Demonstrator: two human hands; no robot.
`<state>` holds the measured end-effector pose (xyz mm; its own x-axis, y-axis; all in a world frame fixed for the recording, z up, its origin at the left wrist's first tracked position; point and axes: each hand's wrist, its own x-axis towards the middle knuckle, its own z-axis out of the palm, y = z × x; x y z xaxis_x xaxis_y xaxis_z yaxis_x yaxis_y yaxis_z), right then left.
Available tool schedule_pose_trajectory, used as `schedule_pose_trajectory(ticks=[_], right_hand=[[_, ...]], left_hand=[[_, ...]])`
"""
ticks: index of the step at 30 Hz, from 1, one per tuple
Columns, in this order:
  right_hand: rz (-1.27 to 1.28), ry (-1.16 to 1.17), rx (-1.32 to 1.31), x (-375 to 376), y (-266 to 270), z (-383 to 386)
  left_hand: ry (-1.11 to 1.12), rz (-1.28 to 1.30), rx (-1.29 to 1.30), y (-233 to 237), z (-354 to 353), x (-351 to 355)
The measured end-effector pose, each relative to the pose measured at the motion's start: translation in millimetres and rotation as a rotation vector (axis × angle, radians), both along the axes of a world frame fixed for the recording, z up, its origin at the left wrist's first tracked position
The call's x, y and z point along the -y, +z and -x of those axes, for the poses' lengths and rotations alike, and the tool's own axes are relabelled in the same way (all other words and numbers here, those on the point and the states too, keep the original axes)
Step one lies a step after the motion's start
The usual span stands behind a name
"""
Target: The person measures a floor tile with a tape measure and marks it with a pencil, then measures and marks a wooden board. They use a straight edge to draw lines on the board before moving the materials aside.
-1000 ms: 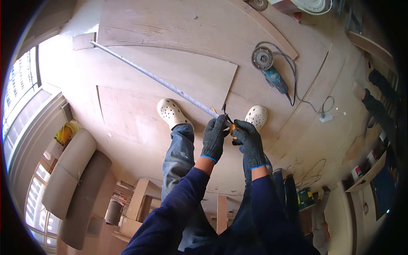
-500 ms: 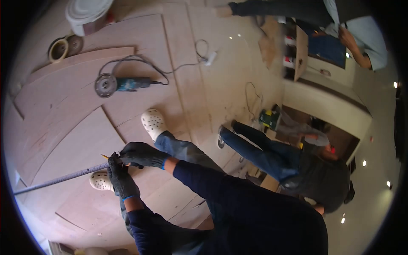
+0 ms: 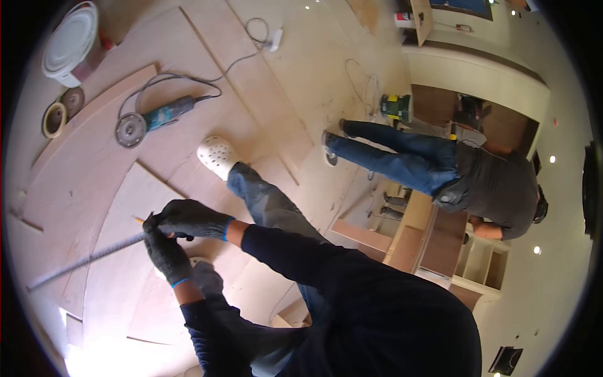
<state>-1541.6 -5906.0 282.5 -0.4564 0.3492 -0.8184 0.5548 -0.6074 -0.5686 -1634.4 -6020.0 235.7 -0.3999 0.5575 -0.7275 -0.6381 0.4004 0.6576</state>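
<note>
Both my hands wear dark gloves with blue cuffs and meet in front of my legs. My left hand (image 3: 166, 253) is closed around the near end of a measuring tape (image 3: 94, 256), whose long, marked blade reaches away to the lower left. Against its fingertips, my right hand (image 3: 191, 218) is closed in a pinch. A yellow pencil (image 3: 139, 220) pokes out beyond the fingers and seems to be in the right hand's grip; most of it is hidden. Below the hands lies a pale wooden sheet (image 3: 135, 195).
An angle grinder (image 3: 164, 115) lies on the boards, its cord running to a white socket (image 3: 276, 39). A lidded bucket (image 3: 70, 44) and tape roll (image 3: 54, 119) stand at upper left. Another person (image 3: 490, 182) bends over cabinets (image 3: 483, 261); a green-black tool (image 3: 396, 108) is nearby.
My view has turned and shifted. Both hands appear slightly further left and up, still together on the tape and pencil. The standing person at upper right has almost left the view.
</note>
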Motion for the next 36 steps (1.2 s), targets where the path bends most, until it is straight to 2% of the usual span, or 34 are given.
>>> schedule_pose_trajectory(ticks=[1,2,3,4,5,6,7,8,9,11,12,13,14,15,16,17,20,26,27,30,33,35,36], right_hand=[[-0.27,-0.036,-0.167,14,-12,-5],[0.019,-0.115,-0.104,11,10,3],[0.117,-0.081,-0.017,17,7,9],[0.116,-0.119,-0.078,37,-8,8],[0.217,-0.212,-0.105,59,-19,6],[0.206,-0.123,-0.033,69,-11,13],[-0.17,0.306,-0.104,69,0,21],[-0.324,0.328,-0.204,83,-13,16],[0.072,0.281,0.028,68,8,33],[-0.785,0.613,-0.274,86,-46,25],[-0.51,0.483,-0.193,85,-48,38],[-0.232,0.349,-0.097,87,-47,51],[-0.48,0.339,-0.266,85,-45,67],[0.043,0.082,0.012,73,-38,80],[0.061,0.055,0.065,66,-31,97],[0.073,0.031,0.07,57,-35,112],[0.015,0.025,-0.024,49,-55,155],[-0.005,0.225,-0.282,60,-55,231],[-0.024,0.241,-0.314,61,-57,241],[-0.037,0.326,-0.366,72,-76,281],[-0.107,0.409,-0.587,85,-93,308],[-0.176,0.516,-0.623,90,-109,319],[-0.231,0.522,-0.596,92,-100,313]], left_hand=[[0.186,-0.013,0.336,7,7,-5],[0.289,-0.004,0.248,-14,6,7],[0.32,0.02,0.23,-9,12,10],[0.271,-0.025,0.098,-27,13,30],[0.374,-0.007,0.212,-20,17,37],[0.419,-0.05,0.305,-20,23,46],[0.494,-0.049,0.3,-22,30,53],[0.541,-0.085,0.334,-15,37,60],[0.585,-0.128,0.376,-12,42,62],[0.687,-0.111,0.396,-1,66,80],[0.748,-0.114,0.441,6,80,86],[0.753,-0.049,0.368,16,94,92],[0.714,-0.174,0.394,37,111,102],[0.681,-0.312,0.397,50,126,108],[0.811,-0.2,0.25,39,138,127],[0.877,-0.183,0.2,50,153,135],[1.078,-0.314,0.055,61,192,192],[1.139,-0.598,-0.247,128,196,253],[1.071,-0.623,-0.32,131,189,265],[1.07,-0.634,-0.441,156,167,272],[1.088,-0.548,-0.704,178,141,263],[1.173,-0.43,-0.811,190,124,254],[1.226,-0.371,-0.862,203,115,237]])
